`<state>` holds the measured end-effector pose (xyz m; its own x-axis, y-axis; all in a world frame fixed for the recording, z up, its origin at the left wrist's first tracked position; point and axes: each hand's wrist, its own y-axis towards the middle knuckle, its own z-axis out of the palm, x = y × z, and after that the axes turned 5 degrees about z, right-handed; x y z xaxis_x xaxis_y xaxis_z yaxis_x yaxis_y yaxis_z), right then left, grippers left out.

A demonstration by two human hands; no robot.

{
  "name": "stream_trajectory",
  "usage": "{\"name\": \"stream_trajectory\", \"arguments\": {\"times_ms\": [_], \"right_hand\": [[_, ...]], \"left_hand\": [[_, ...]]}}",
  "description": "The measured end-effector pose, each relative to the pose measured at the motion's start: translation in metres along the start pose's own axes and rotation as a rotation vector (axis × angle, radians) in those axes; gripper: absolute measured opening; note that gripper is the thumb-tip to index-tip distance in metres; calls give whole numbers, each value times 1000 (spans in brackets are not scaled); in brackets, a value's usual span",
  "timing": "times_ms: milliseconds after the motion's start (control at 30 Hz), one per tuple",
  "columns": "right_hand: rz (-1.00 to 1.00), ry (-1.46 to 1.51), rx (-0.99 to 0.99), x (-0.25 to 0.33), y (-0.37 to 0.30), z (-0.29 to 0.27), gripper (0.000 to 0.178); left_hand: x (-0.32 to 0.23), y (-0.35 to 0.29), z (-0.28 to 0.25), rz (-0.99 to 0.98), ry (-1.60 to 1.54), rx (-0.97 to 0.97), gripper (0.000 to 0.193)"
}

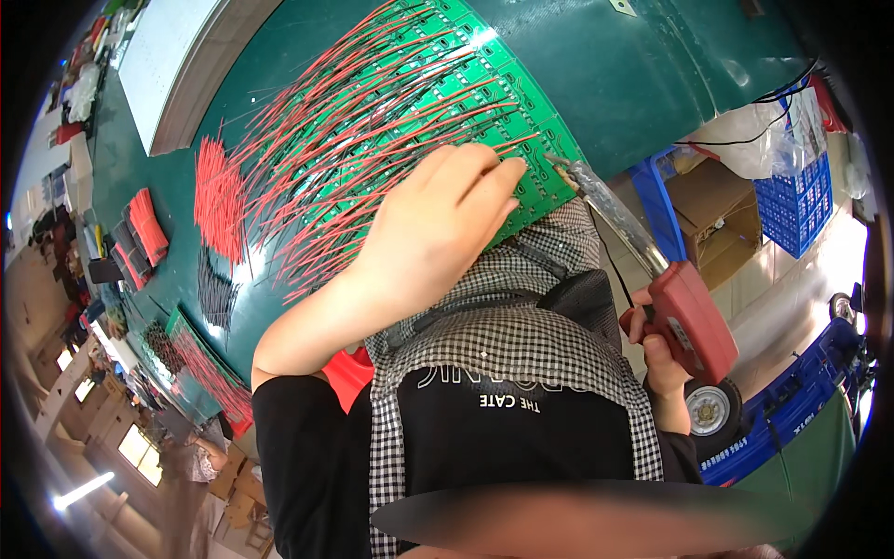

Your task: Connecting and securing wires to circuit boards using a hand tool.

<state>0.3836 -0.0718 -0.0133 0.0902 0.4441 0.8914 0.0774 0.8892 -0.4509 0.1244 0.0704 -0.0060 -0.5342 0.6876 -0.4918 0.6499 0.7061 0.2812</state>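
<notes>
My left hand (pixel 447 214) is over the lower part of a green circuit board panel (pixel 526 93), fingers curled together near its right edge. What its fingertips hold is hidden. Many thin red and black wires (pixel 372 121) fan out leftward from the rows of the panel. In my right hand (pixel 663 363) is a soldering gun (pixel 691 317) with a red body and a long metal barrel. Its tip (pixel 559 163) is at the panel's right edge, close to my left fingertips; whether it touches the panel I cannot tell.
On the green table (pixel 633 84) lie a pile of red wires (pixel 219 200), black wires (pixel 217 293) and bundled wires (pixel 147 224). A white board-like block (pixel 182 70) stands at upper left. To the right are a cardboard box (pixel 712 214), a blue crate (pixel 794 205) and a wheeled blue vehicle (pixel 792 410).
</notes>
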Motion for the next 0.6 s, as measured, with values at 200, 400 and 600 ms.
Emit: {"name": "stream_trajectory", "arguments": {"times_ms": [200, 400, 600], "right_hand": [[-150, 30, 100, -8, -2, -7, 66], [-181, 47, 22, -14, -6, -4, 64], [-208, 35, 38, -18, -5, -8, 62]], "left_hand": [[-1, -15, -16, -140, -124, 12, 38], [-7, -23, -21, -210, -24, -6, 27], [-2, -28, -16, -243, -55, -8, 14]]}}
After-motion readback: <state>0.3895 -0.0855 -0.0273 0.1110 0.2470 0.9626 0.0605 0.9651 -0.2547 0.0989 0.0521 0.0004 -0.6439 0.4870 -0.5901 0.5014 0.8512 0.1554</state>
